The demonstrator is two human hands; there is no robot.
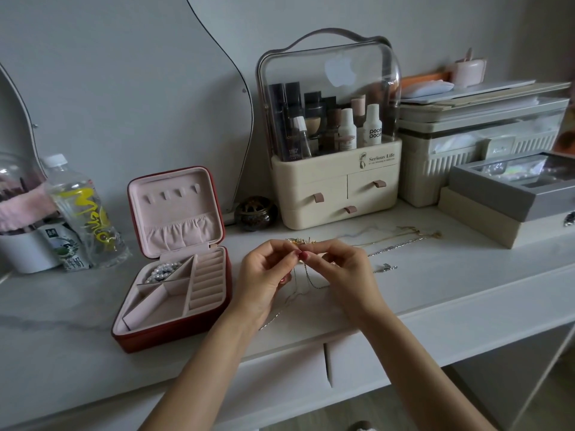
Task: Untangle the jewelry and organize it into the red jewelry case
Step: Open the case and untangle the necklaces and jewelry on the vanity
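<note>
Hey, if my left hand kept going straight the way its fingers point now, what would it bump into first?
Almost at once, the right hand: the left hand points rightward and slightly up, fingertips nearly meeting it over the tangled chains. Depth is hard to judge.

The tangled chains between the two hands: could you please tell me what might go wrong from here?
1. Both hands, left hand and right hand, pinch the tangled chains; pulling apart could tighten the knot or snap a link.
2. A thin chain trails toward the table edge and might slide off.
3. The loose silver chain lies close by and could get caught up again.
</note>
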